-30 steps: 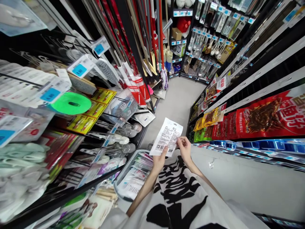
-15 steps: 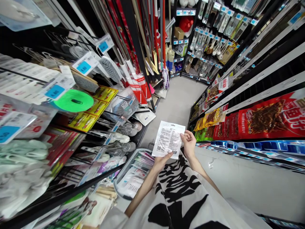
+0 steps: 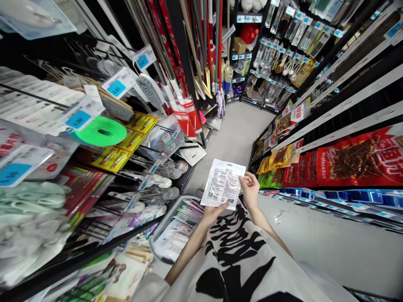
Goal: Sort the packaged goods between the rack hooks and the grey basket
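A flat white packet (image 3: pixel 222 183) with dark printed text and a hang hole at its top edge is held up in front of my body. My left hand (image 3: pixel 214 214) grips its lower edge, with the thumb lying on the printed face. At the right edge, my right hand (image 3: pixel 250 188) pinches the packet between thumb and fingers. The fingers behind it are hidden. Below and left of the packet stands a grey shopping basket (image 3: pixel 155 238) holding several packaged goods, partly covered by my left forearm.
On the left, a rack carries hanging packages, brushes and a bright green disc (image 3: pixel 102 131). Mop and broom handles (image 3: pixel 189 54) stand farther along. Red snack bags (image 3: pixel 355 157) hang on the right rack. Kitchen utensils (image 3: pixel 267 63) fill the far shelves, with grey floor (image 3: pixel 239 126) between.
The camera view has shifted slightly, so the left shelf goods sit a little farther right. Both hands keep the packet in nearly the same place.
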{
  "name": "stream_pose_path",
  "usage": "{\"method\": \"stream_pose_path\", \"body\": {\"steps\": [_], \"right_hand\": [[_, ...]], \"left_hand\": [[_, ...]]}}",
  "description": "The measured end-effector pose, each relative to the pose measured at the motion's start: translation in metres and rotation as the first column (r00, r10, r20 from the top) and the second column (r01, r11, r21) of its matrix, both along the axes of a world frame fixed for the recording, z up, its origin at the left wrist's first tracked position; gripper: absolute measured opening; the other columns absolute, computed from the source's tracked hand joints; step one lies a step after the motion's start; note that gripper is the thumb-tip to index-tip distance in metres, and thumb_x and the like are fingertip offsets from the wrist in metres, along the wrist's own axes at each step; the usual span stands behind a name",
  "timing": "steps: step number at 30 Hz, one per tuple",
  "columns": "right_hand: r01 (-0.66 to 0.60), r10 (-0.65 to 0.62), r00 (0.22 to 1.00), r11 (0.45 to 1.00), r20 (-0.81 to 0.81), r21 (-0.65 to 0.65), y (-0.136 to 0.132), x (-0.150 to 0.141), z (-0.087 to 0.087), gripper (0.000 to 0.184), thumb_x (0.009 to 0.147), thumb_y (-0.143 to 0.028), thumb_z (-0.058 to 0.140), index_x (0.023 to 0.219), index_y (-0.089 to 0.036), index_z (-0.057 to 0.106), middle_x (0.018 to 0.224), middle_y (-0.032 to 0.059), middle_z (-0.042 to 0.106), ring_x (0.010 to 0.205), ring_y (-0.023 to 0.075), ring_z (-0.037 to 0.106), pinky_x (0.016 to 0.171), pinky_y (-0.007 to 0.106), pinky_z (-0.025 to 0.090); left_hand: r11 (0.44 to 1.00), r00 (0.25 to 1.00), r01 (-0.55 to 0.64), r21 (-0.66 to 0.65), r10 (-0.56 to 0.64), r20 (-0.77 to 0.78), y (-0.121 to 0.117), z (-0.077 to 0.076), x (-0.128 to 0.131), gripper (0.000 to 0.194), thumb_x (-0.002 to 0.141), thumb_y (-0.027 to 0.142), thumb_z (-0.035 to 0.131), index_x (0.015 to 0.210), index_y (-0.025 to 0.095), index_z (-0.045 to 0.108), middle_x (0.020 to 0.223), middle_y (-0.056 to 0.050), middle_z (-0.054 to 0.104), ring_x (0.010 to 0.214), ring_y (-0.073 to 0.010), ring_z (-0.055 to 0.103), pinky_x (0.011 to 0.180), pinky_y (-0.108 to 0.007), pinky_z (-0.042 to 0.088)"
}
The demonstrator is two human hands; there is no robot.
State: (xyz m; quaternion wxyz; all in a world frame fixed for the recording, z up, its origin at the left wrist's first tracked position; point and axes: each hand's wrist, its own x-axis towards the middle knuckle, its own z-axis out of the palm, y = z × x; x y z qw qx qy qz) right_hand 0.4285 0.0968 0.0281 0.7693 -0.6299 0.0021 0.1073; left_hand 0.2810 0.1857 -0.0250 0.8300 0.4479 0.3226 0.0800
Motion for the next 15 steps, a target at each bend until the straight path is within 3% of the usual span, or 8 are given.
{"method": "stream_pose_path", "body": {"steps": [15], "right_hand": [[-0.005, 0.005, 1.000, 1.000, -0.008, -0.027, 0.0008, -0.0037, 0.0000, 0.042, 0.074, -0.040, 0.088, 0.103, -0.018, 0.066, 0.084, 0.0041, 0.076, 0.076, 0.0181, 0.070, 0.072, 0.030, 0.057]], "left_hand": [[0.999, 1.000, 0.026, 0.046, -0.026, -0.008, 0.0034, 0.0044, -0.0043, 0.067, 0.065, 0.035, 0.090, 0.127, 0.017, 0.068, 0.131, -0.013, 0.072, 0.130, -0.0349, 0.061, 0.121, -0.055, 0.036]]}}
